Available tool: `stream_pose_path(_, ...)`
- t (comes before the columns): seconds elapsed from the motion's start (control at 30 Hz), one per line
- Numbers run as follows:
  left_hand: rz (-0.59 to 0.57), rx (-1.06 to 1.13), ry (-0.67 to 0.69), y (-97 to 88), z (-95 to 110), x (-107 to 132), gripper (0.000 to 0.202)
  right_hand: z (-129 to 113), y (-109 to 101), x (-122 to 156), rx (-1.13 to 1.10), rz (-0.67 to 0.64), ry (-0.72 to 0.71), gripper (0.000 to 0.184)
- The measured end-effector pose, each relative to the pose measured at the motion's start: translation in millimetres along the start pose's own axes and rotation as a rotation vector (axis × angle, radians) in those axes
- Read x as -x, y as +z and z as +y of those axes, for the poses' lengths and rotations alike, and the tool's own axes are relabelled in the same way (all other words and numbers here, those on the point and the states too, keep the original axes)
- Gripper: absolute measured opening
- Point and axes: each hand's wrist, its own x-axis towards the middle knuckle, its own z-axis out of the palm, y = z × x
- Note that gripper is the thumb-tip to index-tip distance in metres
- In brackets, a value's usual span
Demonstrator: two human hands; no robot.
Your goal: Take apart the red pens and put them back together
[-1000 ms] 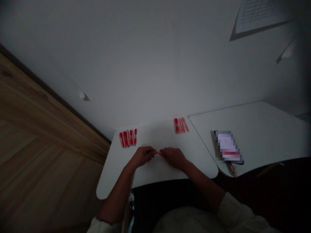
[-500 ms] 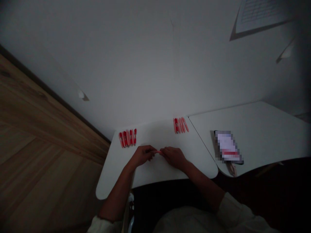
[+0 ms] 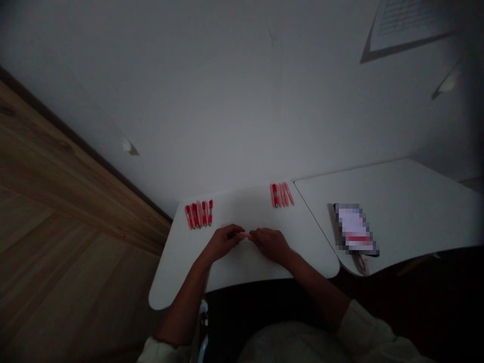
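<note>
Between my hands, over the white table (image 3: pixel 242 269), a slim pink pen (image 3: pixel 245 235) lies crosswise, its ends hidden by my fingers. My left hand (image 3: pixel 224 240) pinches its left end. The fingers of my right hand (image 3: pixel 269 244) are closed around the right end. Beyond my left hand, a row of red and pink pens (image 3: pixel 198 215) lies side by side. A second group of pens (image 3: pixel 281 195), one red and several pink, lies near the table's back edge, beyond my right hand.
A second white table (image 3: pixel 401 212) adjoins on the right. On it lies a tablet or phone (image 3: pixel 355 229) with a blurred screen and a strap (image 3: pixel 363 264). A pale wall (image 3: pixel 212 111) rises behind. Wooden flooring (image 3: pixel 75 282) is at the left.
My left fingers have shifted slightly along the pink pen, showing a little less of it. My right hand keeps its hold, and both pen groups lie as before.
</note>
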Motion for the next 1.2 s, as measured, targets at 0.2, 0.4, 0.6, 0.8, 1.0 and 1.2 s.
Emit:
stream_pose_path(0.2, -0.004, 0.051, -0.024, 0.9, -1.5, -1.0, 0.032, 1.6, 2.2, -0.1, -0.004, 0.006, 0.004, 0.033)
stream_pose_path(0.4, 0.011, -0.013, -0.082, 2.8, -7.9, -2.9, 0.033, 2.6, 4.3, -0.6, 0.007, 0.006, -0.001, 0.030)
stream_pose_path(0.6, 0.033, -0.004, 0.017, 1.3, -6.9, -2.3, 0.028, 1.0, 2.1, -0.4, 0.016, -0.007, 0.007, 0.031)
stream_pose_path(0.8, 0.011, 0.037, -0.037, 1.2, -5.0, -2.5, 0.029, 0.3, 1.4, -0.7, 0.007, -0.015, 0.016, 0.033)
stream_pose_path(1.0, 0.050, -0.087, -0.045, 1.2, -6.3, -2.0, 0.034, -1.3, -1.7, -0.5, -0.002, -0.012, 0.013, 0.031)
stream_pose_path(1.2, 0.058, -0.072, 0.047, 0.6, -4.0, -1.2, 0.028, -2.4, -4.1, 0.1, -0.015, -0.012, 0.008, 0.032)
